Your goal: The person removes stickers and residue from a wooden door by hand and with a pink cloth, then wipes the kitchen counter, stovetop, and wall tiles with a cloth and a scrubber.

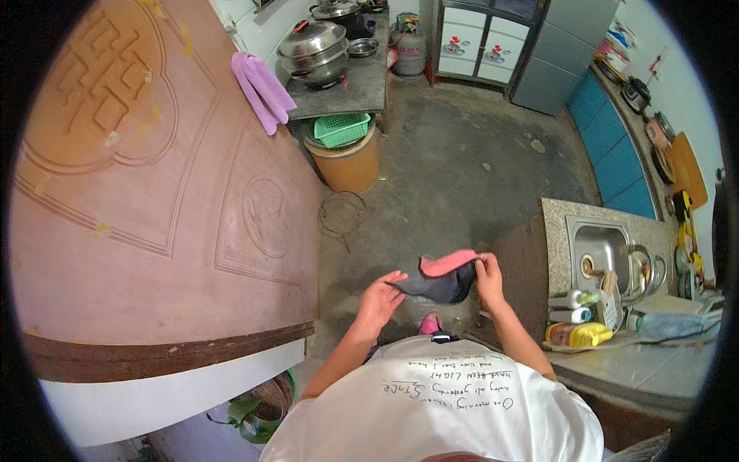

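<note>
A dark cloth item with a pink panel, perhaps a cap, hangs between my two hands in front of my white shirt. The thumb and fingers of my left hand pinch its pointed grey end. At the other end, my right hand grips the dark edge beside the pink part. Its exact kind is hard to tell. Below it, a pink shoe shows on the floor.
A large carved wooden door stands at the left, with a purple towel over its edge. Ahead are a stove counter and a bin with a green basket. At right, a steel sink adjoins bottles.
</note>
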{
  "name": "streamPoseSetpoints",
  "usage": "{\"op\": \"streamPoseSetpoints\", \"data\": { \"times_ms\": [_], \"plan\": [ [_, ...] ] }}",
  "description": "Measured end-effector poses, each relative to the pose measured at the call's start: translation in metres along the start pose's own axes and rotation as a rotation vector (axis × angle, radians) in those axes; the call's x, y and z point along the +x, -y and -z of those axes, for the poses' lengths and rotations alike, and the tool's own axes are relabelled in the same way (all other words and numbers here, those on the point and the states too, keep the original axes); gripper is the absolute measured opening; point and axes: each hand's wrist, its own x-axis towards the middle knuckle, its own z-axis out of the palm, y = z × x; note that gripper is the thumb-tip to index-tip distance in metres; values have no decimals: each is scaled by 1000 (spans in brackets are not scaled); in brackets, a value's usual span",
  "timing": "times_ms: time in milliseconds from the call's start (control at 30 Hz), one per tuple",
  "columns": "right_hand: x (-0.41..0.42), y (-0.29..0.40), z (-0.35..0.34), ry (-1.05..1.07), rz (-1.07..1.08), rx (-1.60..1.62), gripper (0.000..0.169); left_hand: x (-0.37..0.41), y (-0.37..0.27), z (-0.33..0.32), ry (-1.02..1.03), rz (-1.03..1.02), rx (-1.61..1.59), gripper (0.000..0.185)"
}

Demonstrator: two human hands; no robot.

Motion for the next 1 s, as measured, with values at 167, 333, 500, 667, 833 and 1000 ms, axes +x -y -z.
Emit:
{"op": "streamPoseSetpoints", "data": {
  "times_ms": [167,333,500,667,833,1000],
  "plan": [
    [87,68,-36,230,109,189,12,27,-42,-45,-203,-213,172,46],
    [132,144,-64,793,72,437,16,82,-85,-72,-178,-42,391,65],
    [223,179,-90,987,-123,513,16,182,-151,-93,409,-19,-86,53],
    [331,188,-105,774,-44,314,23,291,-215,-101,285,-134,50,42],
    [403,210,-102,491,34,369,51,377,-268,-136,114,-193,209,41],
    [473,187,-108,685,290,10,99,463,-269,-167,235,-108,187,40]
  ]
}}
